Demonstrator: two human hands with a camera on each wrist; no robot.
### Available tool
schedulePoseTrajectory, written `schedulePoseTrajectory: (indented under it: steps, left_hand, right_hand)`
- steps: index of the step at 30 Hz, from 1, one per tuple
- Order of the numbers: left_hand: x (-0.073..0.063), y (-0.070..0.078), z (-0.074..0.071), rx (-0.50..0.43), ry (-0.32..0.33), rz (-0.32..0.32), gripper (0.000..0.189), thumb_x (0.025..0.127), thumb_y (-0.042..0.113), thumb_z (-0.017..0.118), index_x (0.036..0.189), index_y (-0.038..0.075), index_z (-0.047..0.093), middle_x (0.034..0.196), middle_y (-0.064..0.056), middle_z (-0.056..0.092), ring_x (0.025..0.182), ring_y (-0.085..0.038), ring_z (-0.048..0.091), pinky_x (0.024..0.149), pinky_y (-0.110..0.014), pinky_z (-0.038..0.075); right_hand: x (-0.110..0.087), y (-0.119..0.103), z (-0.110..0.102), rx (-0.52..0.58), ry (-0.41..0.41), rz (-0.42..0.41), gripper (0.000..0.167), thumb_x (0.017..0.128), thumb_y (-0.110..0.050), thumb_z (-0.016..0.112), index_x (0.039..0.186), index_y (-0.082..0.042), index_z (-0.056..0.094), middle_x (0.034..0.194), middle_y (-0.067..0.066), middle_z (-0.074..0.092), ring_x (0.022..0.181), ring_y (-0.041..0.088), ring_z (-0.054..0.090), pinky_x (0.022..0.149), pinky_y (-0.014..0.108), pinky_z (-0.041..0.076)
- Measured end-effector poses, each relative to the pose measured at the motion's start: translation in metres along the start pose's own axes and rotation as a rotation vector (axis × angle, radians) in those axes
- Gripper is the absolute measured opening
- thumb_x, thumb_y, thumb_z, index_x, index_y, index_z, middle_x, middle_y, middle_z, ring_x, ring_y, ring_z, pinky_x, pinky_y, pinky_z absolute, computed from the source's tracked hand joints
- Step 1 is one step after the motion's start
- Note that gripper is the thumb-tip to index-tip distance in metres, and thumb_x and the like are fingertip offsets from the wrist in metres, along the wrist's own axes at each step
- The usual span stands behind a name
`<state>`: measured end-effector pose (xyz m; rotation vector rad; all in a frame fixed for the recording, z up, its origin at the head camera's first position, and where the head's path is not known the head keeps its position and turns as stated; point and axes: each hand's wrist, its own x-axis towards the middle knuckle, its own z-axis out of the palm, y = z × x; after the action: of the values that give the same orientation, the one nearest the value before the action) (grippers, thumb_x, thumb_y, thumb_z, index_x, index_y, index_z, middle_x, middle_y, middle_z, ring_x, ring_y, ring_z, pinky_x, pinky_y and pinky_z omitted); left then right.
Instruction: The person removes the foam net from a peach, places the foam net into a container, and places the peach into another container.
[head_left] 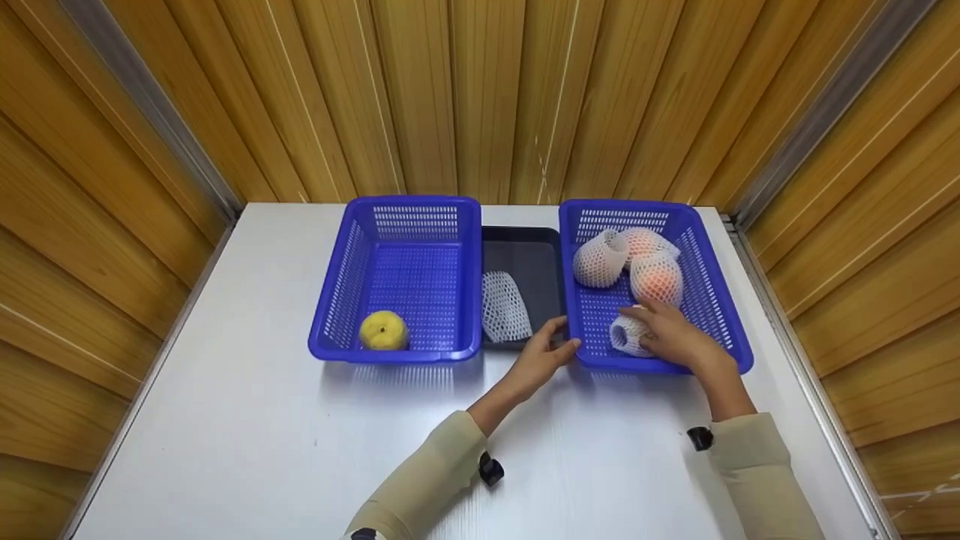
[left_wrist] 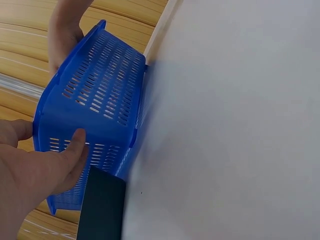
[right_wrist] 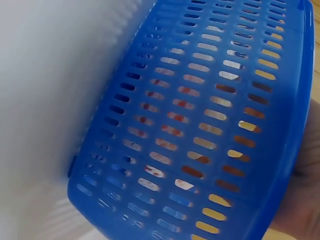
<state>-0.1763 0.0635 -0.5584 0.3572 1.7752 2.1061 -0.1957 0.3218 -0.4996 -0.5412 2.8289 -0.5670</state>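
White table [head_left: 600, 450] bears baskets [head_left: 701, 281] between panelled walls [head_left: 480, 97].

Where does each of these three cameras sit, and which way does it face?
Head: on the person's head, facing forward and down over a white table and the right blue slotted plastic basket; left hand, right hand and beige fabric sleeves show.
Left wrist: on that wrist, facing the basket's outside, with left hand near and right hand beyond.
Right wrist: on that wrist, facing the basket's slotted wall close up; part of the right hand shows.
Shared: both wrist views show this basket from outside.
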Motion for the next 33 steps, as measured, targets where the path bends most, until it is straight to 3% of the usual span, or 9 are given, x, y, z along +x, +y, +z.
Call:
schedulePoseTrajectory:
  steps: [4, 8, 10, 13, 17, 22, 26, 33]
  left_hand:
    - [0.001, 0.0, 0.001, -0.009, -0.006, -0.004, 0.054, 0.103, 0.01, 0.058, 0.15, -0.007, 0.037, 0.138, -0.028, 0.053, 0.123, -0.041, 0.059, 0.104, -0.049, 0.051]
    - [0.002, 0.001, 0.001, -0.012, -0.003, -0.002, 0.053, 0.103, 0.01, 0.058, 0.15, -0.007, 0.037, 0.137, -0.031, 0.053, 0.124, -0.042, 0.059, 0.105, -0.05, 0.05]
    - [0.002, 0.001, 0.001, -0.012, -0.005, 0.0, 0.053, 0.103, 0.01, 0.058, 0.15, -0.007, 0.037, 0.138, -0.031, 0.052, 0.124, -0.041, 0.059, 0.105, -0.049, 0.05]
    - [0.002, 0.0, 0.001, -0.019, -0.013, -0.002, 0.054, 0.103, 0.009, 0.058, 0.15, -0.007, 0.037, 0.14, -0.032, 0.051, 0.123, -0.039, 0.06, 0.105, -0.048, 0.05]
    - [0.002, -0.002, 0.0, -0.009, -0.007, -0.004, 0.053, 0.103, 0.01, 0.058, 0.15, -0.006, 0.038, 0.139, -0.031, 0.051, 0.122, -0.036, 0.061, 0.104, -0.045, 0.052]
    - [0.001, -0.002, -0.001, -0.013, 0.009, -0.007, 0.052, 0.102, 0.011, 0.06, 0.148, -0.004, 0.041, 0.137, -0.031, 0.052, 0.121, -0.036, 0.061, 0.102, -0.044, 0.053]
    - [0.002, -0.002, -0.001, -0.017, 0.007, -0.014, 0.053, 0.102, 0.012, 0.061, 0.148, -0.004, 0.042, 0.138, -0.03, 0.053, 0.122, -0.036, 0.061, 0.101, -0.039, 0.054]
    - [0.002, -0.004, 0.0, 0.011, 0.02, -0.021, 0.051, 0.103, 0.014, 0.06, 0.147, -0.005, 0.043, 0.137, -0.027, 0.054, 0.121, -0.035, 0.062, 0.099, -0.035, 0.055]
  right_hand:
    - [-0.001, -0.002, -0.007, 0.031, -0.077, 0.105, 0.06, 0.094, -0.006, 0.058, 0.15, 0.008, 0.04, 0.154, 0.042, 0.024, 0.141, 0.062, 0.022, 0.115, 0.072, 0.02]
    - [-0.001, -0.003, -0.013, 0.071, -0.167, 0.245, 0.079, 0.096, -0.021, 0.063, 0.157, 0.008, 0.021, 0.158, 0.043, 0.01, 0.142, 0.064, 0.011, 0.114, 0.075, 0.015]
    - [0.0, -0.002, -0.014, 0.084, -0.177, 0.302, 0.089, 0.093, -0.025, 0.07, 0.157, 0.007, 0.017, 0.158, 0.043, 0.007, 0.141, 0.066, 0.01, 0.112, 0.077, 0.016]
    - [0.003, 0.003, -0.011, 0.103, -0.144, 0.352, 0.096, 0.086, -0.022, 0.08, 0.151, 0.01, 0.016, 0.152, 0.045, 0.016, 0.136, 0.065, 0.022, 0.111, 0.076, 0.023]
    - [0.007, 0.01, -0.002, 0.129, -0.072, 0.373, 0.097, 0.081, -0.016, 0.085, 0.144, 0.01, 0.016, 0.138, 0.042, 0.028, 0.121, 0.059, 0.039, 0.107, 0.071, 0.033]
    - [0.01, 0.016, 0.006, 0.159, 0.001, 0.391, 0.101, 0.077, -0.008, 0.085, 0.148, 0.005, 0.015, 0.137, 0.041, 0.026, 0.114, 0.058, 0.042, 0.101, 0.072, 0.038]
    - [0.01, 0.018, 0.008, 0.135, 0.044, 0.364, 0.092, 0.076, -0.004, 0.082, 0.145, 0.005, 0.022, 0.132, 0.041, 0.03, 0.107, 0.055, 0.047, 0.093, 0.069, 0.043]
    - [0.008, 0.017, 0.01, 0.124, 0.097, 0.323, 0.088, 0.075, -0.007, 0.081, 0.143, 0.005, 0.027, 0.128, 0.038, 0.035, 0.103, 0.052, 0.05, 0.087, 0.066, 0.046]
